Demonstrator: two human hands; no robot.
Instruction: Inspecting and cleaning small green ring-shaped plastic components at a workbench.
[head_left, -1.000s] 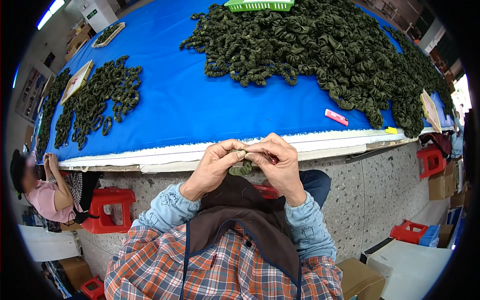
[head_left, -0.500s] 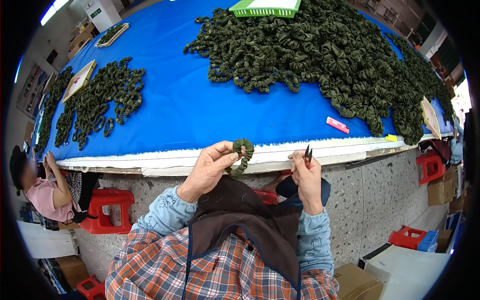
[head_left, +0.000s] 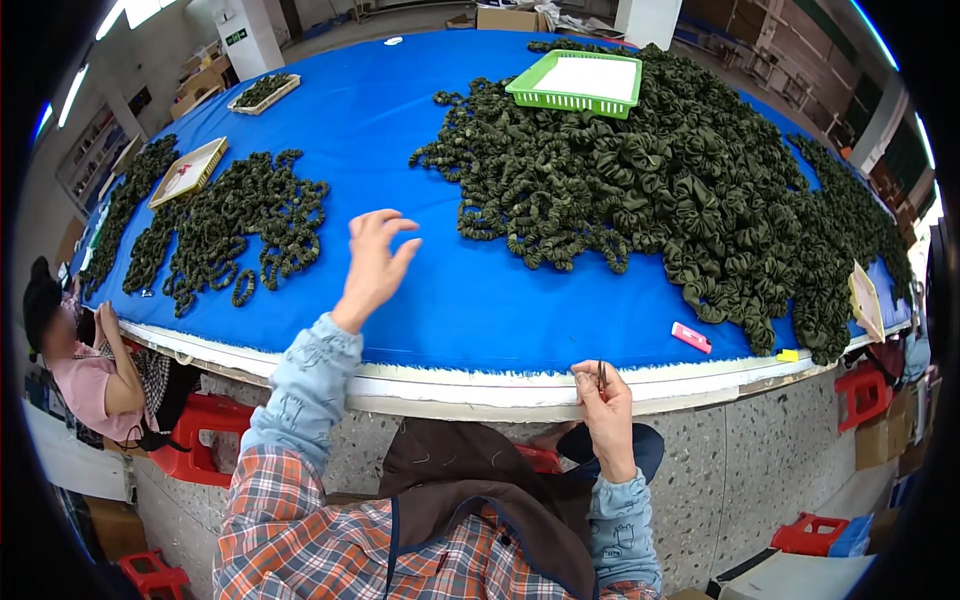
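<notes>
My left hand (head_left: 376, 262) is stretched out over the blue table cover with its fingers spread, holding nothing. To its left lies a loose heap of gathered dark green scrunchies (head_left: 240, 215). My right hand (head_left: 606, 405) stays by the table's near edge, closed around small thread snips (head_left: 602, 376) whose dark blades stick up past the fingers. Most of the snips is hidden in the palm. A much bigger pile of dark green scrunchies (head_left: 690, 180) covers the right half of the table.
A green basket (head_left: 575, 85) sits on the big pile. Nearer me lie a pink lighter-shaped object (head_left: 691, 338) and a small yellow piece (head_left: 788, 355). Shallow trays (head_left: 188, 172) stand among the left heaps. At the far left a person in pink (head_left: 95, 385) sits by a red stool (head_left: 205, 440).
My left hand has let go of the scrunchie it held and reached forward and left, its fingers opening. My right hand keeps the snips near the edge. The view has tilted up.
</notes>
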